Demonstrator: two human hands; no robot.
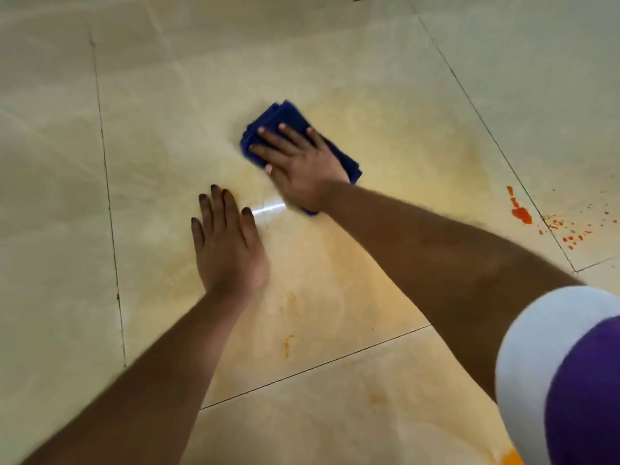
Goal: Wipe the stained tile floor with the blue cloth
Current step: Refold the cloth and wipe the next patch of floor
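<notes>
Where the view begins at the bottom right, a white and purple sleeve point(563, 380) covers the right upper arm, and an orange smear point(288, 344) marks the tile floor point(352, 78) just above a grout line. Farther out, the left hand point(228, 243) rests flat on the tile, fingers straight, its grip holding nothing. Just beyond it the right hand point(295, 159) presses the folded blue cloth point(278, 119) down with straight, spread fingers. The cloth's long axis runs from upper left to lower right. Yellowish staining surrounds it, red-orange splatter point(521, 213) lies well to the right beside a grout line, and open tile stretches beyond and to the left.
</notes>
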